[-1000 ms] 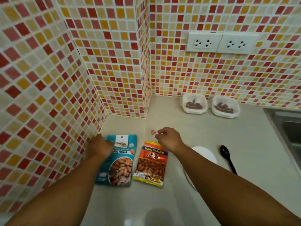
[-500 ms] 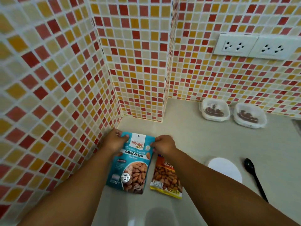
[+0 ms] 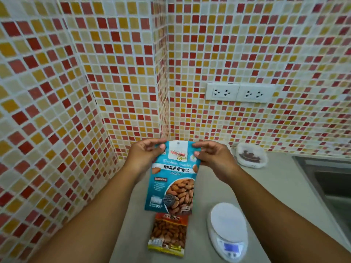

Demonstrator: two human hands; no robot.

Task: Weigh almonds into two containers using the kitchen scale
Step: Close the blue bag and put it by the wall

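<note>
A blue bag of roasted almonds hangs upright above the counter. My left hand pinches its top left corner and my right hand pinches its top right corner. Below it an orange bag of salted almonds lies flat on the counter. A white kitchen scale with a lit blue display stands to the right of that bag. One clear container holding dark pieces sits by the back wall; my right hand hides whatever lies left of it.
Mosaic tiled walls close in at the left and back, with a corner column behind the bag. Two wall sockets sit above the counter. A steel sink occupies the right edge.
Both hands have lifted the blue bag off the counter and hold it up by its top corners. The view has tilted up; the black spoon has left the frame.
</note>
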